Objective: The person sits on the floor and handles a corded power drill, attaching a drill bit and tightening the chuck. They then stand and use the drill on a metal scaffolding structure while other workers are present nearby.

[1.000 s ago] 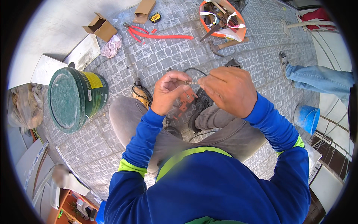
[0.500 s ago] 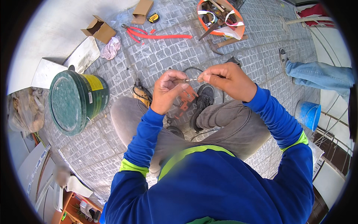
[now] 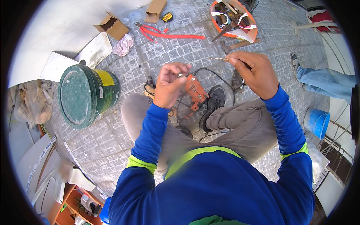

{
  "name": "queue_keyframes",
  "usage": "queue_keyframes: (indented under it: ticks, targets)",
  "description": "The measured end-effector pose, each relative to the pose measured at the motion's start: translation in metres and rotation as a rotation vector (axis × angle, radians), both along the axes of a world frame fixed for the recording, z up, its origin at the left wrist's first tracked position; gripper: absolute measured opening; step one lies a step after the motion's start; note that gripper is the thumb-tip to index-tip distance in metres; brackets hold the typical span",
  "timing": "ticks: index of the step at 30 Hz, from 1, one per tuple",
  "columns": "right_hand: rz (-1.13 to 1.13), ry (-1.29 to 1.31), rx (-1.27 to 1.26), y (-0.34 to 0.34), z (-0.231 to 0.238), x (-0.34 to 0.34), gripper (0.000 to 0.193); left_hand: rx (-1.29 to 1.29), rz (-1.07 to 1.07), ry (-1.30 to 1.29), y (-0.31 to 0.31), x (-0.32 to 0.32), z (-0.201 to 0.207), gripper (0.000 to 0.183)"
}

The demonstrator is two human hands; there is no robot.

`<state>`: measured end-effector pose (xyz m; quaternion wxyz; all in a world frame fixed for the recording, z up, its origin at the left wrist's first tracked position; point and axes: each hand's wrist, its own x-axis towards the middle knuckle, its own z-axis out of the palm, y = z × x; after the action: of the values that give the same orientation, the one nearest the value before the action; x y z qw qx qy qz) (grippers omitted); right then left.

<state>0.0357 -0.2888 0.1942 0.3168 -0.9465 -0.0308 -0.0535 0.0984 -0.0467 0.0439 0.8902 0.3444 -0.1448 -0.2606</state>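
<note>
A thin drill bit (image 3: 217, 58) sticks out leftward from the right hand (image 3: 257, 71), its rear end pinched between thumb and forefinger, which are closed narrowly on it. Its free tip lies in the gap between the two hands, a little farther out than the left fingertips and touching nothing. The left hand (image 3: 168, 84) has its thumb and forefinger together on a small round metal piece (image 3: 180, 75) with a dark centre; the other left fingers curl loosely behind.

Below and between both sets of fingers is an orange metal tool part (image 3: 195, 92), near a dark shoe (image 3: 216, 98). A black cable (image 3: 213, 71) curves between the hands, lower than the bit. Left of the left fingers, a yellow drill (image 3: 149, 90) is partly hidden by the wrist, and farther left stands a green lidded bucket (image 3: 78, 97).

Beyond the left fingers lie red-handled pliers (image 3: 150, 27), a red strip (image 3: 183, 36) and a tape measure (image 3: 167, 17). Just beyond the right fingers is a hammer (image 3: 240, 45), then an orange tool bag (image 3: 254, 27). Well right of the right fingers are another person's jeans (image 3: 324, 80).
</note>
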Motion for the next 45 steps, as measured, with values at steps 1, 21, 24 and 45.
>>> queue_keyframes:
  ticks: [1, 21, 24, 45]
  targets:
    - [-0.001, -0.002, -0.002, 0.000, -0.001, 0.000, 0.019, 0.006, 0.004, 0.013, 0.000, 0.000, 0.000, 0.030]
    - [-0.089, 0.213, 0.094, -0.002, 0.007, -0.001, 0.025, 0.010, -0.032, 0.169, 0.006, -0.002, 0.001, 0.024]
    - [-0.095, 0.216, 0.104, -0.004, 0.007, -0.002, 0.026, 0.008, -0.039, 0.191, 0.006, -0.003, 0.001, 0.025]
    - [0.011, -0.061, 0.031, -0.023, 0.008, 0.006, 0.025, 0.022, 0.036, 0.161, 0.001, -0.002, -0.011, 0.017]
